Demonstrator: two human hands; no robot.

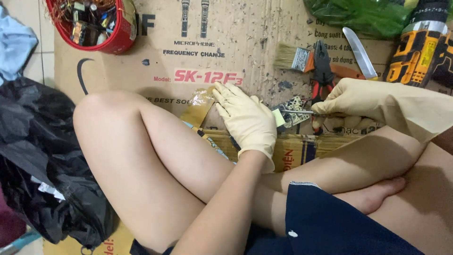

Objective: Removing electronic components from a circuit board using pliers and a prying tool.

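Black plastic bag (pixel 42 156) lay far left on floor; red basket (pixel 115 33) of pulled wire and parts sat above it, already part-filled. Left hand (pixel 245 120), gloved, pressed flat, holding nothing, steadying small circuit board (pixel 293 109) on flattened cardboard (pixel 226 61). Right hand (pixel 358 101), gloved, clenched round thin metal tool (pixel 297 112), tip at board. Board looked still populated; stripping judged unfinished. Beyond: paintbrush (pixel 292 57), red-handled pliers (pixel 323 71), knife (pixel 359 53), yellow drill (pixel 417 47). Cardboard scuffed, dirty; tiled floor at edge.

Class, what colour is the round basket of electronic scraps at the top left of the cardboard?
Red: the basket shows best, and only, in the head view.
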